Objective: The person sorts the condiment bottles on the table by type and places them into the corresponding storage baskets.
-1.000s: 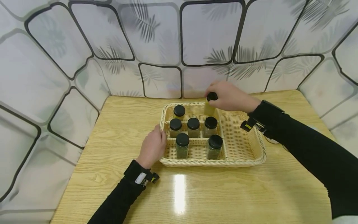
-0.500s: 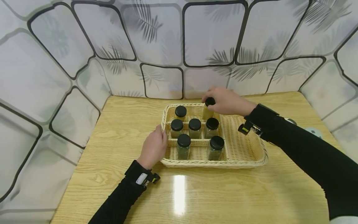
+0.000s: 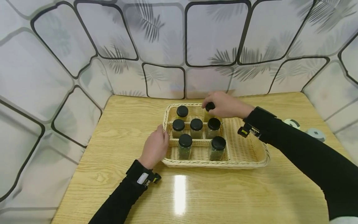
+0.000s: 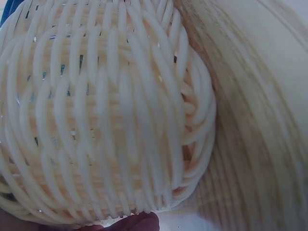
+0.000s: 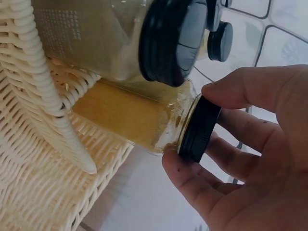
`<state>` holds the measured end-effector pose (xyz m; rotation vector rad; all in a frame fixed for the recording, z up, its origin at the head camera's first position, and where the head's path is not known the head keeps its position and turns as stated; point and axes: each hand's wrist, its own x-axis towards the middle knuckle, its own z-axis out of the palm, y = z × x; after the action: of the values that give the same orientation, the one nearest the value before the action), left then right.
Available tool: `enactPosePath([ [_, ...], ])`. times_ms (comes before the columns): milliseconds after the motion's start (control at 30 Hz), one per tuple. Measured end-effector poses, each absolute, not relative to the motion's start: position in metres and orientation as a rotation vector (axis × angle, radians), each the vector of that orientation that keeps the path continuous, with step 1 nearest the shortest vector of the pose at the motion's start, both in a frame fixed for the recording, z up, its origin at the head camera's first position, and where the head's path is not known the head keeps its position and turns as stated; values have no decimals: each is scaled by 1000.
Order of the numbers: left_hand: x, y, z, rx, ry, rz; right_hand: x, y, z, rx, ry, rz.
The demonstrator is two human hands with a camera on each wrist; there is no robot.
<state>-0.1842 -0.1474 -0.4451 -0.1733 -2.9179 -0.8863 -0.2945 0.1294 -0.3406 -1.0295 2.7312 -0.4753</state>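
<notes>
A woven basket [image 3: 241, 140] with compartments stands on the table. My left hand [image 3: 153, 147] grips its left rim; in the left wrist view the woven wall [image 4: 110, 106] fills most of the picture. At the back compartment's right end, my right hand [image 3: 225, 105] pinches the black lid of a spice jar [image 5: 127, 115] holding yellow powder, thumb on one side and fingers on the other. The jar's lower part sits inside the basket; whether its base touches the bottom is hidden. Another jar [image 3: 182, 112] stands at the left end of that compartment.
Three black-lidded jars fill the middle row, including a centre jar [image 3: 196, 128]. Two jars of green flakes, left [image 3: 185, 146] and right [image 3: 218, 148], stand in front. Beyond the right sleeve lie two pale round objects [image 3: 316, 134]. A patterned cloth [image 3: 165, 82] rises behind the table.
My right hand has lowered the yellow spice jar into the back compartment, moving slightly left. The left hand keeps its grip on the basket rim. The round objects at right have come into view.
</notes>
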Motion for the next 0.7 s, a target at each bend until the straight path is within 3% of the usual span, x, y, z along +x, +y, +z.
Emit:
enactPosePath([
  [700, -185, -147, -446, -169, -2917, -871, -293, 126, -352, -1060, 2696, -451],
])
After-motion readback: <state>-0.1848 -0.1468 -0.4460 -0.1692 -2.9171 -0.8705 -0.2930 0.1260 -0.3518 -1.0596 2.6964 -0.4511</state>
